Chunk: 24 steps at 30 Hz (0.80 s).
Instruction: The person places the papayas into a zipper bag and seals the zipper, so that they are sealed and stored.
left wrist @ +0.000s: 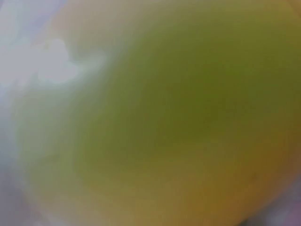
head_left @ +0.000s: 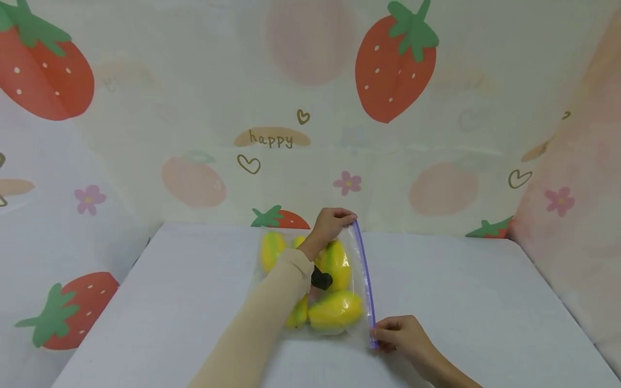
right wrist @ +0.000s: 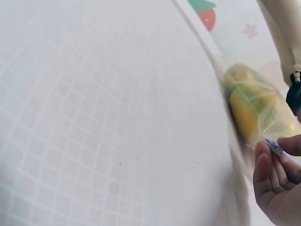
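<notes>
A clear zip bag (head_left: 358,327) lies on the table with several yellow-green fruits (head_left: 336,311), mango-like in shape, inside. Its purple zip strip (head_left: 365,264) runs along the right side. My left hand (head_left: 332,222) reaches across the bag and pinches the strip's far end. At the near end, my right hand (head_left: 402,337) pinches the strip's corner between thumb and fingers. The right wrist view shows that right hand (right wrist: 282,183) gripping the strip's end beside the fruit. In the left wrist view one blurred fruit (left wrist: 178,103) fills nearly everything, and the left hand cannot be made out.
The white table (head_left: 461,291) extends on both sides of the bag. Behind it hangs a backdrop (head_left: 310,178) printed with strawberries, flowers and hearts, which continues along both sides. My left sleeve (head_left: 262,318) hides part of the bag.
</notes>
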### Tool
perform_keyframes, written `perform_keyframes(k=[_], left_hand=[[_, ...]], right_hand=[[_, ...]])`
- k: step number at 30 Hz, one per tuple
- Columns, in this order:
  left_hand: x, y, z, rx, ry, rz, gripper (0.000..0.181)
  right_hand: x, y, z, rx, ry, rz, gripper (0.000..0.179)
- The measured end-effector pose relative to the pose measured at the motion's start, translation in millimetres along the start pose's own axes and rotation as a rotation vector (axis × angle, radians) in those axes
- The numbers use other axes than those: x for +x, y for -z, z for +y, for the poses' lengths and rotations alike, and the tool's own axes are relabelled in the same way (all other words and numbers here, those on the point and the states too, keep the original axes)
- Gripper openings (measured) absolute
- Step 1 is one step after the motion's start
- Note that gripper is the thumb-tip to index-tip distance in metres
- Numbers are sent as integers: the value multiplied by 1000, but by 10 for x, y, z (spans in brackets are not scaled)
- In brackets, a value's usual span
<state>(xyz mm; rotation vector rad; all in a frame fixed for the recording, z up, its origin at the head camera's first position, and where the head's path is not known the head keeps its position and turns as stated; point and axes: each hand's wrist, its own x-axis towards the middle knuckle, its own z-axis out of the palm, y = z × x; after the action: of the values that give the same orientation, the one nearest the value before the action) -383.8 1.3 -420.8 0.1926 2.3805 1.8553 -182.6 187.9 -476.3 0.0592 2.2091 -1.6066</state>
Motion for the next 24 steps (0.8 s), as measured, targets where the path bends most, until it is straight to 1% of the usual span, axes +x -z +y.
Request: perform_keyframes(k=[2,5,7,9,15,20,24], left_hand=[[-22,-21,10,0,0,-22,21],[-29,-43,1,6,-3,-72,21],[-35,-52,0,15,-1,-102,22],[-33,-59,-6,24,1,-117,22],[-53,-69,-9,18,20,-103,23],[-51,-76,-30,14,35,-89,23],[-43,-79,-46,21,47,-79,24]], right_hand=[[-16,14,21,44,5,-32,28],[-46,46,55,95,15,-70,29],[-70,66,62,109,13,-76,29],[-81,79,67,104,11,-72,29],[-86,96,55,108,17,-85,30],[-85,113,52,101,-5,-88,30],[-84,122,62,102,4,-104,31]])
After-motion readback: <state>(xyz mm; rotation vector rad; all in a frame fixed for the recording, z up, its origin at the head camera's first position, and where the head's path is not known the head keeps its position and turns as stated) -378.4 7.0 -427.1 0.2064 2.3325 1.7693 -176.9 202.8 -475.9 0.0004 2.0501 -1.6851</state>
